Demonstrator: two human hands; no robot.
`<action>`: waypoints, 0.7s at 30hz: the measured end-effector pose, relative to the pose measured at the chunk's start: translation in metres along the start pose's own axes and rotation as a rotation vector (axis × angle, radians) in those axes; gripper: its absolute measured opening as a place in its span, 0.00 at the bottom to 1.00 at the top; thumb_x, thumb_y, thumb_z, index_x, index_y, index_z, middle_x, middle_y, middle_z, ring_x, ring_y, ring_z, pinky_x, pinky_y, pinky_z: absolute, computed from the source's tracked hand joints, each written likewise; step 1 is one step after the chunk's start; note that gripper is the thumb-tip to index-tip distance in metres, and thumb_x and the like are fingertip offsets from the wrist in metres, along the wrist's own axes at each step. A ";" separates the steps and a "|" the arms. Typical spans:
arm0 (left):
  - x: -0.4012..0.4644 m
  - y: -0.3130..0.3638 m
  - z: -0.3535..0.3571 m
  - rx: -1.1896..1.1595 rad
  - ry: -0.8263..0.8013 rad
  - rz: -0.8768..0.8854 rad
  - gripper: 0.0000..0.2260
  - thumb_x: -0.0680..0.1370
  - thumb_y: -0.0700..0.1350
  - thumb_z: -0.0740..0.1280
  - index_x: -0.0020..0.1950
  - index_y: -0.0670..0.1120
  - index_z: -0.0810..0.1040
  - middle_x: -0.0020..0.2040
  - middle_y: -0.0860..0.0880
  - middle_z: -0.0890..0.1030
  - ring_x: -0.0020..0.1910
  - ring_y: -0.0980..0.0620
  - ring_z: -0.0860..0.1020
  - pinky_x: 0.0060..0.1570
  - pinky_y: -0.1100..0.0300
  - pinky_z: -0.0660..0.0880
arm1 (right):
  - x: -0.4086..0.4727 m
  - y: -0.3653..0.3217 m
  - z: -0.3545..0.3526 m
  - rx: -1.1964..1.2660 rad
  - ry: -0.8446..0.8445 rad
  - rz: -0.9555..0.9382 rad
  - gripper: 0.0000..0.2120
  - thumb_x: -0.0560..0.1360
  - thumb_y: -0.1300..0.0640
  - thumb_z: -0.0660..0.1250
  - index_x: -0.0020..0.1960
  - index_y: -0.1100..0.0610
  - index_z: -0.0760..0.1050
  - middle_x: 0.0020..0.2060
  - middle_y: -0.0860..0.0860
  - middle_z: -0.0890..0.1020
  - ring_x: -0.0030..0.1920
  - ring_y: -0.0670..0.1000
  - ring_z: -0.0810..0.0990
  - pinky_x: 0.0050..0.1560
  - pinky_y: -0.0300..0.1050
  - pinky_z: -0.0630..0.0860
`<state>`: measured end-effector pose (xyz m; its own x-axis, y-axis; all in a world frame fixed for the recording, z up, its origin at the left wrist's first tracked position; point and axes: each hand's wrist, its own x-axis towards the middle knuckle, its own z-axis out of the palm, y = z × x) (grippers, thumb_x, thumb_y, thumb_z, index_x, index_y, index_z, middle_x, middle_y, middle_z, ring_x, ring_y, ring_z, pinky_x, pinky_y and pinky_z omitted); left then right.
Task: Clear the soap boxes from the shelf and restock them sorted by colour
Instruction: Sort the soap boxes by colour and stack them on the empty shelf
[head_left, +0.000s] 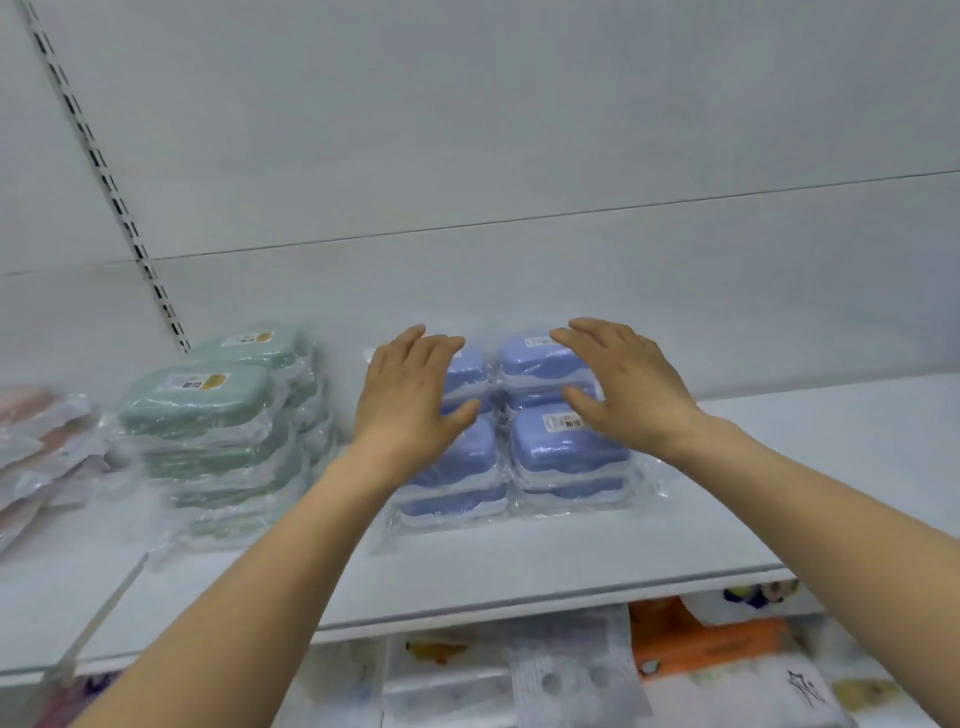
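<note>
Both hands, left hand (410, 395) and right hand (623, 387), hover flat-fingered over the blue soap boxes (563, 447) just right of the green stack (208, 415), where slick wrap could let them slide.

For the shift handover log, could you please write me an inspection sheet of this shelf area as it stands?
Surface: white shelf, bare at right.
Job's things: blue soap boxes in four wrapped stacks at centre; green soap boxes stacked to their left; pink soap boxes at far left, blurred.
Clutter: nothing seen on the shelf.
Hands: left hand and right hand spread, fingers straight, over the blue stacks; contact unclear.
Cables: nothing seen.
Surroundings: white back panel with slotted upright; packaged goods on the lower shelf.
</note>
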<state>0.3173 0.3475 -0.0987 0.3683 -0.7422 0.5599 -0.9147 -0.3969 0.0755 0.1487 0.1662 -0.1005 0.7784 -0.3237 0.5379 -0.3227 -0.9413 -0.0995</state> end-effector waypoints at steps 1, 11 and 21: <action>-0.013 0.011 -0.001 0.028 0.053 0.051 0.27 0.76 0.57 0.65 0.71 0.47 0.70 0.69 0.48 0.74 0.73 0.43 0.64 0.71 0.47 0.61 | -0.015 -0.002 -0.005 0.020 0.056 -0.019 0.27 0.77 0.52 0.66 0.75 0.52 0.64 0.72 0.52 0.68 0.71 0.55 0.67 0.67 0.51 0.64; -0.165 0.139 0.028 -0.036 0.048 0.060 0.29 0.75 0.60 0.64 0.72 0.46 0.69 0.60 0.46 0.78 0.57 0.45 0.76 0.51 0.51 0.73 | -0.203 0.007 -0.014 0.127 0.149 -0.038 0.24 0.75 0.48 0.62 0.70 0.54 0.69 0.60 0.52 0.77 0.55 0.56 0.78 0.46 0.51 0.78; -0.350 0.221 0.160 -0.339 -0.597 -0.294 0.31 0.76 0.58 0.67 0.76 0.53 0.61 0.72 0.50 0.70 0.69 0.51 0.69 0.62 0.54 0.71 | -0.411 0.057 0.096 0.301 -0.517 0.232 0.27 0.76 0.54 0.66 0.74 0.51 0.65 0.68 0.50 0.70 0.67 0.53 0.69 0.58 0.51 0.74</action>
<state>0.0129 0.4325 -0.4101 0.5453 -0.8362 -0.0584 -0.7300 -0.5080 0.4573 -0.1376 0.2364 -0.4076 0.8901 -0.4558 0.0086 -0.4068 -0.8027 -0.4361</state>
